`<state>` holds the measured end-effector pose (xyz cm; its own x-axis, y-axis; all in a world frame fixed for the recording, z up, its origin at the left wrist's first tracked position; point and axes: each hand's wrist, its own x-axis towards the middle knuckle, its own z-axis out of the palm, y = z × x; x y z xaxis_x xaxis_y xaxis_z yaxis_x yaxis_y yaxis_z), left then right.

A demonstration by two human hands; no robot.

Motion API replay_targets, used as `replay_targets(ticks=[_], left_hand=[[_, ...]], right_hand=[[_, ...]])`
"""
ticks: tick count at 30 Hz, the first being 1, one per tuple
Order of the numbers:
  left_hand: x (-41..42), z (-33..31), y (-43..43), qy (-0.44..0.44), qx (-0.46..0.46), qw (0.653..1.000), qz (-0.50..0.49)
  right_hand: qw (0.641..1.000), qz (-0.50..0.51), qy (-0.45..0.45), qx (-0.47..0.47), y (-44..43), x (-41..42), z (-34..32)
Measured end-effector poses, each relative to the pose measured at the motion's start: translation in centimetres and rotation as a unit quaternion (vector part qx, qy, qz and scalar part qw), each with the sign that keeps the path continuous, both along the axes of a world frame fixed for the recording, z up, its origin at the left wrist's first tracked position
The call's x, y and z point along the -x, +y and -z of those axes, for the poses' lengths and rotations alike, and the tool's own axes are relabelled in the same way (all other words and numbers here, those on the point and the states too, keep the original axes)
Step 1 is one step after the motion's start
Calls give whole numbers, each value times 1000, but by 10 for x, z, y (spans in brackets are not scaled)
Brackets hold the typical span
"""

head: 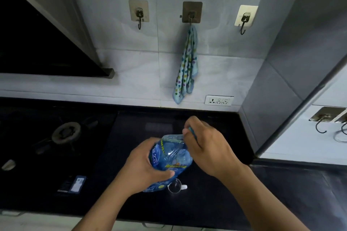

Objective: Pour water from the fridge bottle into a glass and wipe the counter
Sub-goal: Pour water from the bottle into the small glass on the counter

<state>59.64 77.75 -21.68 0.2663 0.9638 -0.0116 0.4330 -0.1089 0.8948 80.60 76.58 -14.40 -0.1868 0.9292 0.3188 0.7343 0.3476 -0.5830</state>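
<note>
Head view, bottle (170, 157) top under right hand (208, 148), glass (174, 186) part-hidden

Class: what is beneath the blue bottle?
A clear glass on the dark counter shows beneath the bottle; part of it is hidden by the bottle. Contents unclear.

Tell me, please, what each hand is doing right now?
Left hand: holding the bottle by its body.
Right hand: closed around the bottle's top.
</note>
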Motion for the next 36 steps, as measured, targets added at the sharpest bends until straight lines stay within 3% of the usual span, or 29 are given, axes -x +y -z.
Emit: replay_targets(ticks=[5,9,14,22,25,36], left_hand=[[12,14,-2,26,5,1000,-13],[23,30,-4,72,13,997,-16],[34,61,-2,143,40,989,-2],[47,112,-2,218,80,973,6],[47,123,-3,237,88,968,9],[45,149,-9,297,113,948,11]], right_hand=[[999,-15,34,-28,4,-9,10],[999,13,23,18,11,-22,41],[986,47,-82,141,7,-32,122],[900,90,-204,375,-40,-60,253],[895,125,-198,381,-58,-78,283],[928,158,-192,278,-64,-84,323]])
